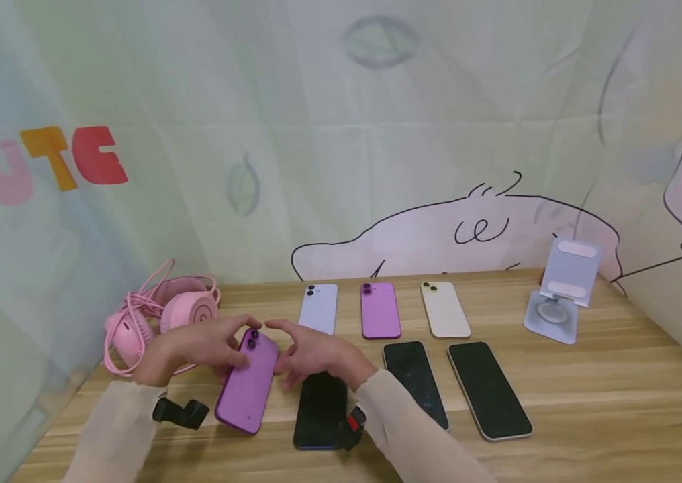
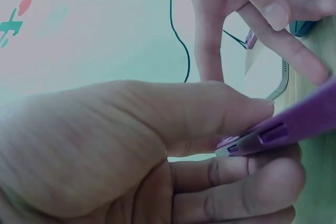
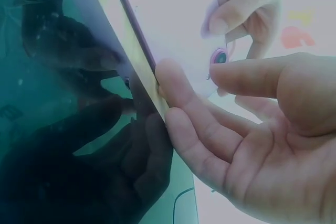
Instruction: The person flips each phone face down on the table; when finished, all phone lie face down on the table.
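A purple smartphone [image 1: 250,392], back upward and tilted, is gripped by my left hand [image 1: 208,341] between thumb and fingers. Its side buttons show beside the left fingers [image 2: 247,182] in the left wrist view. My right hand [image 1: 319,352] reaches over from the other side with loosely bent fingers, its fingertips right at the phone's edge near the camera lenses. Below the right hand lies a dark-screened phone [image 1: 319,416], whose glossy surface [image 3: 63,129] mirrors the hand in the right wrist view. Behind that hand a pale blue phone [image 1: 319,308] is partly covered.
Another purple phone [image 1: 380,312] and a cream phone [image 1: 445,310] lie face down at the back. Two more dark-screened phones [image 1: 416,382] [image 1: 489,390] lie in front. Pink headphones [image 1: 186,310] with a coiled cable sit left; a light-blue folding stand [image 1: 567,275] stands right.
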Demonstrator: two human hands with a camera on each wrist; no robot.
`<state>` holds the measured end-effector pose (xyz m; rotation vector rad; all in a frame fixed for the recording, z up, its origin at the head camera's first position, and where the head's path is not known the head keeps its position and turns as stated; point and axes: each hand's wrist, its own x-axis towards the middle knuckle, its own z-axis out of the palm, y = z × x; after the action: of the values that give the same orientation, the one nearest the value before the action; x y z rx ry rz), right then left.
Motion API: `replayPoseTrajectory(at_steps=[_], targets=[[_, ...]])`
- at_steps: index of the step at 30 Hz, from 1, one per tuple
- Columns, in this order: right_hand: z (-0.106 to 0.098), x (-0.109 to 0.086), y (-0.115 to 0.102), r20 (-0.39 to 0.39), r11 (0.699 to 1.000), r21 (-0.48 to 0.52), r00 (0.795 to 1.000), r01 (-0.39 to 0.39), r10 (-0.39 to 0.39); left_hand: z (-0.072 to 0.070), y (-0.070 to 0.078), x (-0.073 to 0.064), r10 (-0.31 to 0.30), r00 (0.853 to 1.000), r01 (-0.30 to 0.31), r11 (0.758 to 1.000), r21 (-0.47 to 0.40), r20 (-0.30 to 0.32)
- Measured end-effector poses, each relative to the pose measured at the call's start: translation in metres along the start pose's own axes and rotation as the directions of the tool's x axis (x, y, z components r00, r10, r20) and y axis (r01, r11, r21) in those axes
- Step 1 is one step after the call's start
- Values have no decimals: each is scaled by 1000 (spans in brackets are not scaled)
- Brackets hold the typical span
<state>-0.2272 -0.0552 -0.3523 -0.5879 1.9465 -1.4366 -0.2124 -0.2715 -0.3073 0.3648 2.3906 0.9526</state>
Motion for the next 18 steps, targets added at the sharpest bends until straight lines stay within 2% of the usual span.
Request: replayPoseTrajectory(at_steps=[8,14,18], targets=[[-3,-2,-3,1,999,-20,1000,-26,26,2,-6,4,-8,1000,8,999,37,-24],[-4,-3,-4,-16,998,-42,999,-41,40,4,-10,6,-47,998,51,993,110,-40],[-4,-2,-3,-27,997,-61,999,-42,41,4,-11,7,-68,997,71,988,138,-29]])
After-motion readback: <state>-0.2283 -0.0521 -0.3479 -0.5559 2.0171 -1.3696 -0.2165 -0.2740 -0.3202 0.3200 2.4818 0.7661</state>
